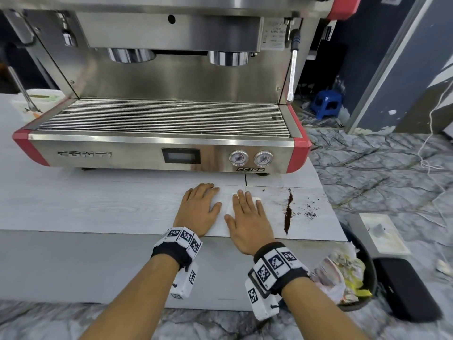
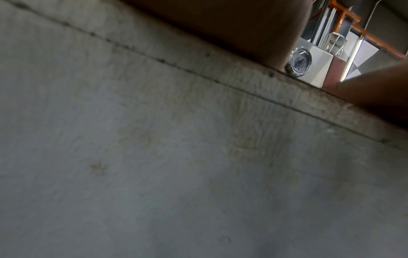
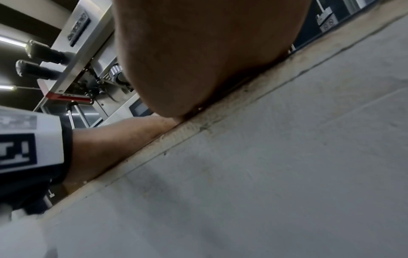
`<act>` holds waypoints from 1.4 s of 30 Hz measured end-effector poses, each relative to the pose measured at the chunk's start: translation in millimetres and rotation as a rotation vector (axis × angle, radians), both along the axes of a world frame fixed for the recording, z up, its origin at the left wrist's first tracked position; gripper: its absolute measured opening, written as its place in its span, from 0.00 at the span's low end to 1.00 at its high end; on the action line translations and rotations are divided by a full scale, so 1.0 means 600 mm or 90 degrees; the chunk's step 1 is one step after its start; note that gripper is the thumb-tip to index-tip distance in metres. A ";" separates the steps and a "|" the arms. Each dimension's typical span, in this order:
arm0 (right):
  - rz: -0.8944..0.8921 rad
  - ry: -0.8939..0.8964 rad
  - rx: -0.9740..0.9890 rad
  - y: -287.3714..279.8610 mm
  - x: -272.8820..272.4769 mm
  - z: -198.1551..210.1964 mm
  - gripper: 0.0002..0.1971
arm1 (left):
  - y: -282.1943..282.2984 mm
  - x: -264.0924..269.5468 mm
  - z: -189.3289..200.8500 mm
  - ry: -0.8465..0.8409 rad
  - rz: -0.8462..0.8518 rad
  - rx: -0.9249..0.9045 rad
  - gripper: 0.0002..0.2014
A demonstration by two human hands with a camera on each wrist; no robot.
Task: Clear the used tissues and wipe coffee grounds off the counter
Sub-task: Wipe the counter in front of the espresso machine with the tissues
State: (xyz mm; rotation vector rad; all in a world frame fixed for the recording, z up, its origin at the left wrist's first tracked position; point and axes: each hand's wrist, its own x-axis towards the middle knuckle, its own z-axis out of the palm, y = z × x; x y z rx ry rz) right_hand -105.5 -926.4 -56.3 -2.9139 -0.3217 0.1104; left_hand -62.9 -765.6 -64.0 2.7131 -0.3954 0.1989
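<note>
Both hands lie flat, palms down, on a white tissue point(image 1: 226, 204) spread on the pale counter point(image 1: 98, 204) in front of the espresso machine. My left hand point(image 1: 199, 204) presses its left part, my right hand point(image 1: 246, 214) its right part, fingers straight. Just right of the right hand runs a dark line of coffee grounds point(image 1: 288, 212), with loose specks point(image 1: 310, 213) further right. The wrist views show only the counter's front face point(image 2: 176, 174), its edge point(image 3: 198, 125) and the heels of the hands point(image 3: 198, 52).
The steel and red espresso machine point(image 1: 159, 133) fills the back of the counter. A black bin point(image 1: 362, 273) holding crumpled waste stands on the floor below the counter's right end, beside a black case point(image 1: 404, 288). A white tub point(image 1: 36, 101) sits at the back left.
</note>
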 end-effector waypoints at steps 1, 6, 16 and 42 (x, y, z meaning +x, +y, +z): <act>0.000 -0.003 -0.003 -0.002 -0.004 -0.005 0.45 | 0.000 -0.001 0.001 -0.005 -0.001 0.005 0.33; 0.012 -0.010 -0.006 -0.027 -0.018 -0.007 0.43 | -0.006 -0.011 0.001 -0.010 0.003 0.003 0.33; 0.023 0.004 -0.031 -0.108 -0.024 -0.003 0.43 | -0.011 -0.019 -0.003 -0.006 0.012 -0.002 0.25; -0.001 0.002 -0.023 -0.009 0.046 -0.004 0.44 | -0.014 -0.021 0.002 -0.001 0.010 0.034 0.23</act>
